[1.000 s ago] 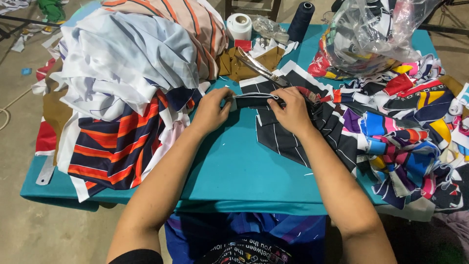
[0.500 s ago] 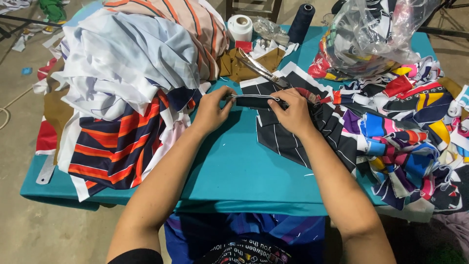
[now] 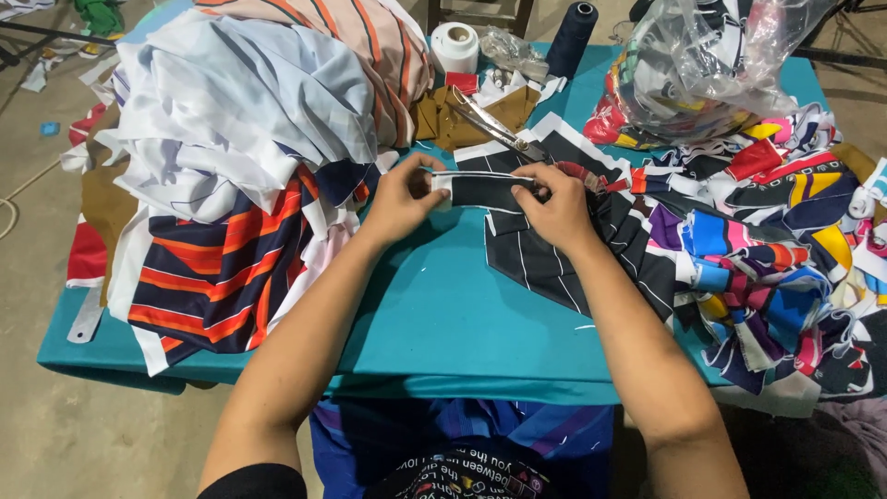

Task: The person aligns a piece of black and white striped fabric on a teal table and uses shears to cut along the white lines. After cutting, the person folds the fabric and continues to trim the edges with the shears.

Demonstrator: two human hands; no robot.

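Both hands pinch a small dark fabric strip with white edges (image 3: 485,190), held flat just above the teal table (image 3: 462,323). My left hand (image 3: 404,197) grips its left end, fingers curled over the white edge. My right hand (image 3: 552,207) holds the right end, resting on a dark pinstriped cloth piece (image 3: 573,263). Large metal scissors (image 3: 494,124) lie just behind the strip, blades pointing up left, red handle partly hidden by my right hand.
A tall heap of pale blue, white and striped fabric (image 3: 240,120) fills the left. Colourful scraps (image 3: 776,240) cover the right, with a clear plastic bag (image 3: 711,65) behind. A white tape roll (image 3: 455,46) and dark thread cone (image 3: 570,37) stand at the back.
The strip is folded a little flatter and narrower between the fingers; both hands stay in nearly the same place.
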